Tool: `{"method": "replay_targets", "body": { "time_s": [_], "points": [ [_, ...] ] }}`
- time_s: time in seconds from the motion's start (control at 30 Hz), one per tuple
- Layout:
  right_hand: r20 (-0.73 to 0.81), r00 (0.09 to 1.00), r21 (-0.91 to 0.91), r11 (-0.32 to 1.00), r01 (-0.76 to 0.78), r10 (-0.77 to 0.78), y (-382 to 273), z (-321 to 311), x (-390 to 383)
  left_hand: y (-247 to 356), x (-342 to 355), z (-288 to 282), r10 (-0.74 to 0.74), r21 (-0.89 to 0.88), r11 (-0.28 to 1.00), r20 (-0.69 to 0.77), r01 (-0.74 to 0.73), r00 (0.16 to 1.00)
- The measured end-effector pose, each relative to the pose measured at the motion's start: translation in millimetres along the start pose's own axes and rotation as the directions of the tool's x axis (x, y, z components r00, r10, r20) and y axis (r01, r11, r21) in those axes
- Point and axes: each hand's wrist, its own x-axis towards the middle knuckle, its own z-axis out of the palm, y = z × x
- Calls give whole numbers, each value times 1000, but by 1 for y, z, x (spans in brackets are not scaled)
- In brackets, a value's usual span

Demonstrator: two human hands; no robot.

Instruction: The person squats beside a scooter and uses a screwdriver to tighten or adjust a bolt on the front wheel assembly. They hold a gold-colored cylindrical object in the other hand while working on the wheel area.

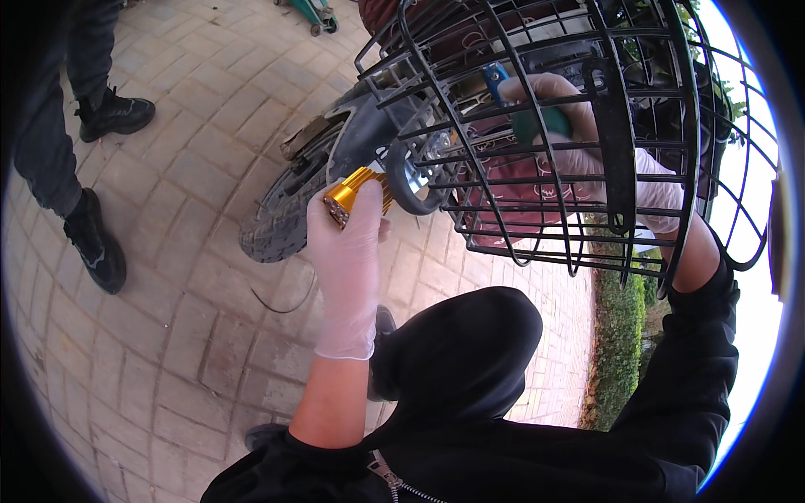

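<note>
My left hand, in a thin translucent glove, is closed round a gold finned lamp. It holds the lamp beside a black ring-shaped part at the front of a two-wheeler. Behind the bars of a black wire basket, my gloved right hand is wrapped round the dark green grip of a tool. A blue part shows at the tool's far end. Basket bars partly cover this hand and the tool, so the tool's exact kind cannot be made out.
Below the basket, the two-wheeler's knobbly front tyre and dark mudguard stand on brick paving. Maroon patterned cloth hangs behind the basket. At left stands a person in black shoes. A green wheeled object is at the top edge.
</note>
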Motion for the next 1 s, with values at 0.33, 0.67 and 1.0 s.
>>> {"method": "replay_targets", "body": {
  "time_s": [0.33, 0.67, 1.0],
  "points": [
    [12, 998, 44, 997, 65, -65, 7, -6, -7, -1, -1, -1, 4, 7, 1000, -1, -4, 1000],
    [23, 994, 89, 990, 107, -109, 11, -7, -9, 3, 0, -2, -33, 35, 999, 16, 33, 999],
    [9, 987, 133, 979, 156, -159, 15, -5, -6, 10, 3, -22, -34, 26, 999, 251, 29, 968]
  ]
}}
